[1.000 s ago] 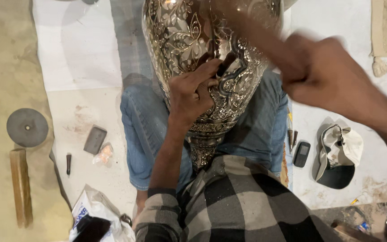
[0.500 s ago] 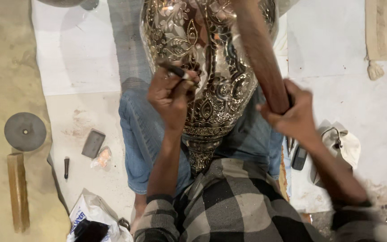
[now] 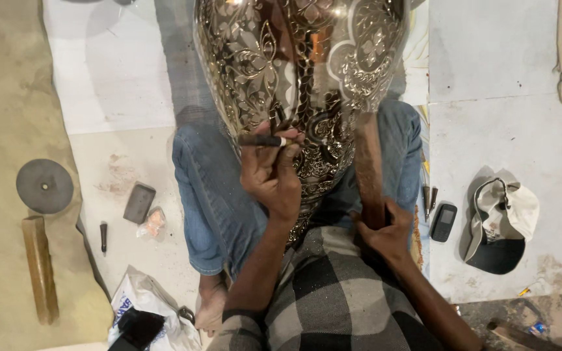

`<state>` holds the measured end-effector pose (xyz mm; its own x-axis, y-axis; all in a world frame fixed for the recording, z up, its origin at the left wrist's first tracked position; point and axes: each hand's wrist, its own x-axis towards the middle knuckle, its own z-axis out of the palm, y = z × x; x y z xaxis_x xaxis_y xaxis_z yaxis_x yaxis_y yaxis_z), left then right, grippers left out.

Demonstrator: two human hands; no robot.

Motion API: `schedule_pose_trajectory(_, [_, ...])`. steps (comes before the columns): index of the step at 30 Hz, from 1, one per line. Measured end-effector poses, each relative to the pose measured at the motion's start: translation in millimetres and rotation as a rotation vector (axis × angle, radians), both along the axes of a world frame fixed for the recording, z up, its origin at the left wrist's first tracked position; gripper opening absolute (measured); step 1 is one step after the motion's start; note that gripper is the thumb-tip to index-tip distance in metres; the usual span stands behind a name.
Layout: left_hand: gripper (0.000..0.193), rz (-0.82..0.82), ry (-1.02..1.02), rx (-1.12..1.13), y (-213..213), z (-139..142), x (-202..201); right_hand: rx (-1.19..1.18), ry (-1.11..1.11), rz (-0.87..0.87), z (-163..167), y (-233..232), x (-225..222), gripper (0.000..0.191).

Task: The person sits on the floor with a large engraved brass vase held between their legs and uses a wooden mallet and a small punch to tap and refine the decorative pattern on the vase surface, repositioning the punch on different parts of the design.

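A large engraved silver-coloured metal vase rests on my lap, its narrow neck toward my body. My left hand presses against its patterned surface and grips a short dark chisel held sideways. My right hand is closed around the lower end of a long wooden stick that lies along the vase's right side over my jeans.
A round grey disc and a wooden handle lie on the floor at left. A small dark block, a punch and a plastic bag are nearer. A phone and a cap lie at right.
My right hand came down from beside the vase's upper part to my lap, bringing the stick low along the vase. My left hand slid lower, the chisel now sideways.
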<state>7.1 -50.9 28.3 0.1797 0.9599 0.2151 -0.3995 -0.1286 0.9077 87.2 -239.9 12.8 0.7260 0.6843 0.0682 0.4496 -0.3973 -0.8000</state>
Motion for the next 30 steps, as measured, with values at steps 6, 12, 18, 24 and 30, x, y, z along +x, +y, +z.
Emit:
schedule_pose_trajectory(6, [0.028,0.111,0.103,0.119,-12,-12,-1,0.118,-0.034,0.205,22,29,30,0.024])
schedule_pose_trajectory(12, [0.022,0.282,0.249,0.285,-18,-39,1,0.069,-0.081,0.572,96,70,84,0.023])
schedule_pose_trajectory(18, [0.021,0.405,0.485,0.25,-19,-59,-8,-0.462,-0.912,0.798,184,106,94,0.047])
schedule_pose_trajectory(24, [0.035,0.364,0.352,0.408,-12,-61,-6,-0.272,-0.879,0.959,225,143,74,0.018])
schedule_pose_trajectory(30, [0.035,0.346,0.39,0.43,-10,-62,-4,-0.935,-0.866,1.193,271,170,49,0.024])
